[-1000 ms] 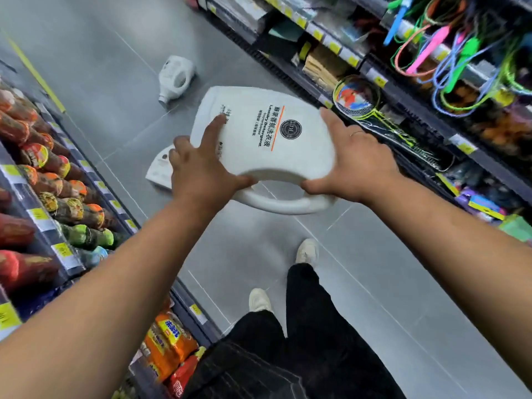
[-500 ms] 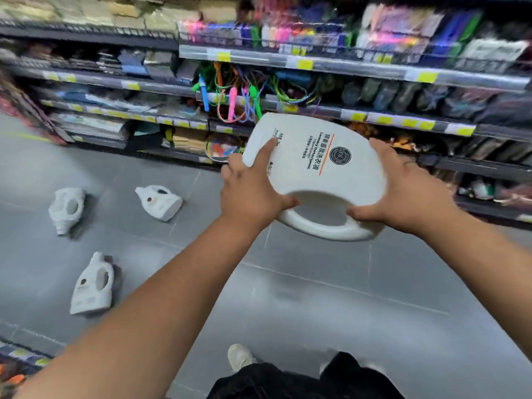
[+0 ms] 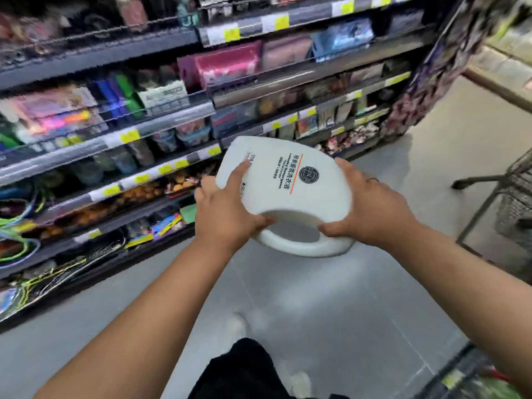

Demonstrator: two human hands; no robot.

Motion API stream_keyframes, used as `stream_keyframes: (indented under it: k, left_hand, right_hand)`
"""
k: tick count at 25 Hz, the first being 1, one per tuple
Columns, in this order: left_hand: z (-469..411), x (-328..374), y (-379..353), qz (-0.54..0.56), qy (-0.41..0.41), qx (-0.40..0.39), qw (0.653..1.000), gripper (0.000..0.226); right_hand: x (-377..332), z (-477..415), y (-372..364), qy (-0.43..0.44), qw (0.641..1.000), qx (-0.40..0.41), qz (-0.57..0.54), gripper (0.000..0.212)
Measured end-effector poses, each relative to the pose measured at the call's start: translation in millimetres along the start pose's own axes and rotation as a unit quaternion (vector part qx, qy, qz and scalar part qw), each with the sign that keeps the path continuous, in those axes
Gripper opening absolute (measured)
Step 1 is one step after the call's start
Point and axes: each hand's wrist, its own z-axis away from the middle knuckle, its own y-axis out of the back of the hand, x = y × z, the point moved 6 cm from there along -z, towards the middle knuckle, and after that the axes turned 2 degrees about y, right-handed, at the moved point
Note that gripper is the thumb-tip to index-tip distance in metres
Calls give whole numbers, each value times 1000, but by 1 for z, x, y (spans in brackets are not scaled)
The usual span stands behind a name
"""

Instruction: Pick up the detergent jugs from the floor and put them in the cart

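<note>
Held at chest height over the grey floor [image 3: 331, 306]: white laundry detergent jug [image 3: 285, 182], tilted on its side, handle loop nearest the body, long axis running from near right to far left. Left hand [image 3: 227, 214] clamped on the left flank, fingers spread; right hand [image 3: 371, 208] wrapped around the right edge, thumb under the handle. Wire shopping cart [image 3: 515, 203] at far right, well apart from the jug, nearer the right hand. Probably next: swing rightward.
</note>
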Motion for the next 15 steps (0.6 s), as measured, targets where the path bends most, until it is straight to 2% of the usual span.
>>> stream_keyframes:
  k: [7, 15]
  left_hand:
    - [-134, 205, -157, 5, -177, -146, 973, 109]
    - [-186, 432, -304, -26, -343, -252, 905, 112]
  right_hand:
    - [200, -46, 71, -210, 975, 68, -2, 121]
    - [386, -38, 135, -393, 910, 126, -36, 122]
